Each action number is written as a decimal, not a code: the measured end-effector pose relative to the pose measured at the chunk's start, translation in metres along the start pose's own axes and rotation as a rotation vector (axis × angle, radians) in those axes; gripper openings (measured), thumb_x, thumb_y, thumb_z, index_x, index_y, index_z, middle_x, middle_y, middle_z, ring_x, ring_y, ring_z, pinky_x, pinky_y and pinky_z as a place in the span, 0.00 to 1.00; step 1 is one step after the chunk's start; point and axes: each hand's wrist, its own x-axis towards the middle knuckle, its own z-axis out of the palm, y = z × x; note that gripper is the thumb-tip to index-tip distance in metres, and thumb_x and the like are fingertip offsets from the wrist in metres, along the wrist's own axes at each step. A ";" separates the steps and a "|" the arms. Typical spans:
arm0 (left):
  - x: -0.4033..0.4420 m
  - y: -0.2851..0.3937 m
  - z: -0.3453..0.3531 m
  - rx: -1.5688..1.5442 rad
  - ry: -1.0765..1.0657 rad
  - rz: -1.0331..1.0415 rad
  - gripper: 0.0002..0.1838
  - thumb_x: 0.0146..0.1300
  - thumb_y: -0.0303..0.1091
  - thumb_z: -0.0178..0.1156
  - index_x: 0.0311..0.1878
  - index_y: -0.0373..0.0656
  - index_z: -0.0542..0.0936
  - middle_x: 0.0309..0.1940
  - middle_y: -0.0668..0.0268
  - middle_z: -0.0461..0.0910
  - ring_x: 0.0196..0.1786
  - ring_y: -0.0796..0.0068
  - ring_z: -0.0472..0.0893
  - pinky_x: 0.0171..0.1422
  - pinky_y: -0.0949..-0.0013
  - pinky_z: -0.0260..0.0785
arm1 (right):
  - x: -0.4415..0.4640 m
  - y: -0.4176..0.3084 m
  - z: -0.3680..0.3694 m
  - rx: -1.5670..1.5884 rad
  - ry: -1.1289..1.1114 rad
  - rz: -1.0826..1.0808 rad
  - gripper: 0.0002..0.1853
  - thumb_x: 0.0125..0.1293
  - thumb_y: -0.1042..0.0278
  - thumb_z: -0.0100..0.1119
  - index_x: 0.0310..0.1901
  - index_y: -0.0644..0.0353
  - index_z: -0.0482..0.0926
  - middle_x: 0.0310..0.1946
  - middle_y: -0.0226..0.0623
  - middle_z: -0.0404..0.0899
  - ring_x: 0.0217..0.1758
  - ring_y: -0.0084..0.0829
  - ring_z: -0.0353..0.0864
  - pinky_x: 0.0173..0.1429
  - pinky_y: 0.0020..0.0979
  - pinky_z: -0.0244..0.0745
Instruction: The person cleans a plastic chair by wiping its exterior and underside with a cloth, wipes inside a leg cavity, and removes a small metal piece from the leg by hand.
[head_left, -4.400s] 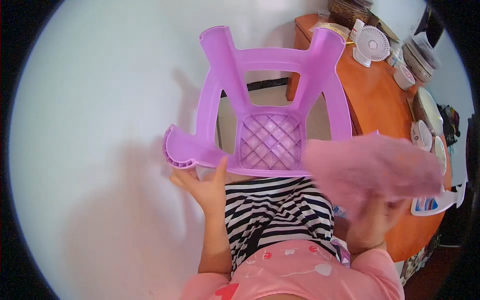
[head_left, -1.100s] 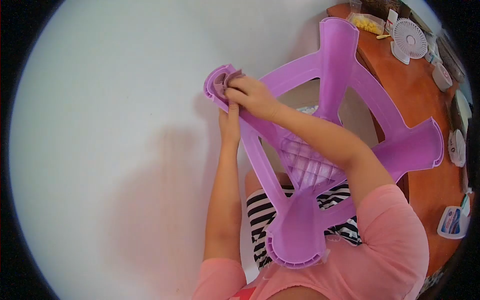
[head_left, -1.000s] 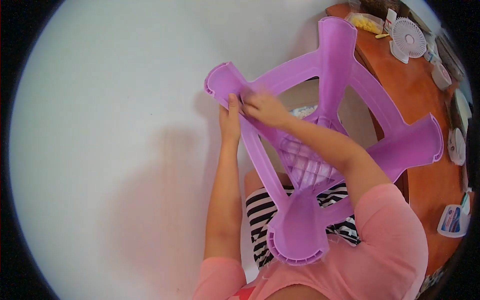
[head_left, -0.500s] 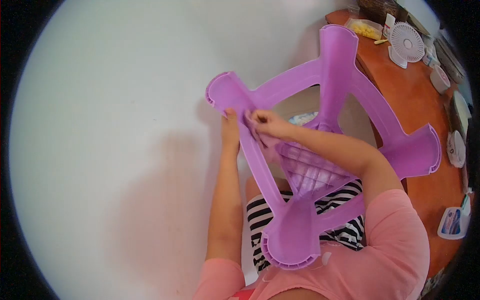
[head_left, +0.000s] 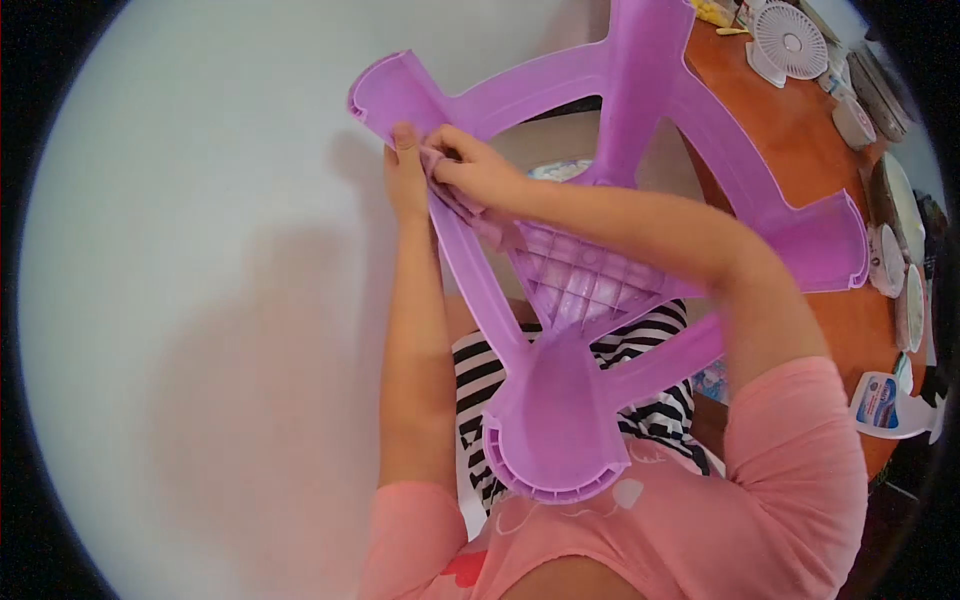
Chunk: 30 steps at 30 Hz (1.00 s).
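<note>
A purple plastic stool is turned with its underside and hollow legs facing me, over my lap. My left hand is closed round the edge of the stool at the base of the upper-left leg, its thumb on the near side. Against the inner face of that same leg joint, my right hand pinches a crumpled pinkish-purple cloth. The cloth's loose end hangs along the side brace. Ribbing under the seat shows beyond my right forearm, which covers part of it.
A white wall stands close on the left. On the right, a curved brown wooden table holds a small white fan, a white cup, several dishes and a white container with a blue label. One stool leg reaches over the table.
The whole view has shifted, so the table things sit further up and left. The stool and both hands appear further up and left too. Both grips look the same.
</note>
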 end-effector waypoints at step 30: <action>-0.023 0.014 0.028 -0.181 0.070 0.067 0.23 0.64 0.48 0.54 0.49 0.36 0.74 0.39 0.67 0.76 0.41 0.78 0.73 0.48 0.75 0.64 | -0.147 -0.042 0.001 -0.059 -0.447 0.232 0.09 0.56 0.75 0.51 0.24 0.59 0.60 0.29 0.31 0.67 0.32 0.21 0.66 0.37 0.25 0.65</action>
